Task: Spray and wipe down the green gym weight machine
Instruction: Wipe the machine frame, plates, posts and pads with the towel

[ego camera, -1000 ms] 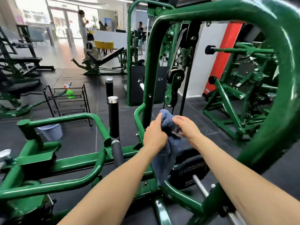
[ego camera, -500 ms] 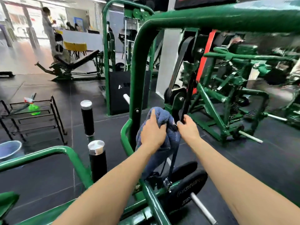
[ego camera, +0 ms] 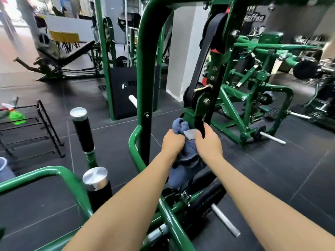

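Both hands are out front, close together, bunched up on a blue cloth (ego camera: 183, 160) right by the green machine (ego camera: 145, 69). The left hand (ego camera: 172, 144) has its fingers curled over the top of the cloth, squeezing a wad of it that pokes up past the knuckles. The right hand (ego camera: 208, 142) sits just beside it, also gripping the cloth, with its fingertips up against the black belt (ego camera: 203, 57) that runs down off the pulley. The rest of the cloth hangs down between the two wrists, dangling over a black weight plate (ego camera: 208, 198) near the base of the frame. There's a small pale tag on the cloth showing between the hands.

The machine's upright post stands just left of the hands, and its curved lower bar sweeps under the left forearm. Two black pegs (ego camera: 83, 131) with shiny caps stick up further left. Off on the far left, a green spray bottle (ego camera: 15, 116) lies on a black wire rack (ego camera: 45, 127), well apart from the hands. Dark floor (ego camera: 272, 169) all around.
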A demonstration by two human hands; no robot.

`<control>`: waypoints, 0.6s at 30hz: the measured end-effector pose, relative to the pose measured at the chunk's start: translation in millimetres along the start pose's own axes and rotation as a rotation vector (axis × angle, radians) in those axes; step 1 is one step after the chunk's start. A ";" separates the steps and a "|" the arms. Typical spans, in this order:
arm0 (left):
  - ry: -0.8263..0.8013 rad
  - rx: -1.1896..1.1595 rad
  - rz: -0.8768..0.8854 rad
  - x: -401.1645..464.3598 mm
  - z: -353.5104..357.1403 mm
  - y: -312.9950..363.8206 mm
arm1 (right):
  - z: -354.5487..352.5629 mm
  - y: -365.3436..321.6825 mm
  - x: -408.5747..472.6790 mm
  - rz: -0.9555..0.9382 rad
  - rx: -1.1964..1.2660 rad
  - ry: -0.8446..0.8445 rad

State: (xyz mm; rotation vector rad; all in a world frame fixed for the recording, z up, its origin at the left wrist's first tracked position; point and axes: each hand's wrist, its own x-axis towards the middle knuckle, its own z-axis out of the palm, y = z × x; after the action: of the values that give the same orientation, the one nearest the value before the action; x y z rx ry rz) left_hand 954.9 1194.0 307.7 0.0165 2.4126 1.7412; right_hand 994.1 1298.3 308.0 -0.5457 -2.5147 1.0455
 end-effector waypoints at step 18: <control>-0.061 0.153 -0.108 -43.8 -7.7 -16.2 | -11.6 20.8 -56.0 0.221 0.339 -0.349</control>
State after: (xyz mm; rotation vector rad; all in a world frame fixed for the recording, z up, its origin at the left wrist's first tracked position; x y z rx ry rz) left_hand 998.5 1177.0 300.3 -0.0404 2.4484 1.4861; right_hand 1052.1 1291.9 290.5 -0.5903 -2.5147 1.7428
